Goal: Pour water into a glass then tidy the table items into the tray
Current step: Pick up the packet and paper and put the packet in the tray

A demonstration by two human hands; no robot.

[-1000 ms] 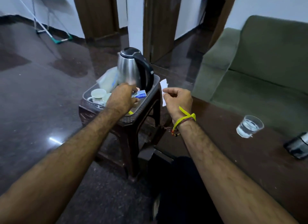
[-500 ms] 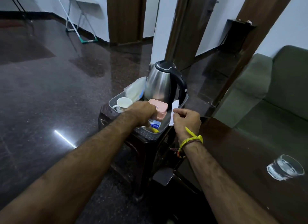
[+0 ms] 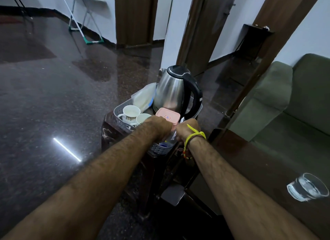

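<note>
Since half a second ago, your right hand (image 3: 187, 129) has moved in over the near right corner of the tray (image 3: 123, 121), and the white paper slip it pinched is now only a sliver above the knuckles. Whether the fingers are closed on it cannot be told; they are turned away from the camera. Your left hand (image 3: 158, 127) remains low in the tray's near end, fingers hidden below the rim, grip undeterminable. The two hands now sit just beside each other.

The tray is grey perforated plastic, set on a dark brown moulded stool (image 3: 107, 130). It holds a steel kettle (image 3: 171, 93) with a black handle at the far end, two white cups (image 3: 131, 112) at the left, a clear plastic bag (image 3: 142, 96) behind them, and a pink rectangular lidded box (image 3: 167, 116) touching your left hand.

The glass (image 3: 307, 188), round, clear and part-filled with water, stands well apart on the dark wooden table (image 3: 259, 161) at your right.

The floor (image 3: 53, 96) is polished dark stone, reflective. A green fabric sofa (image 3: 285, 100) lies beyond the table.
</note>
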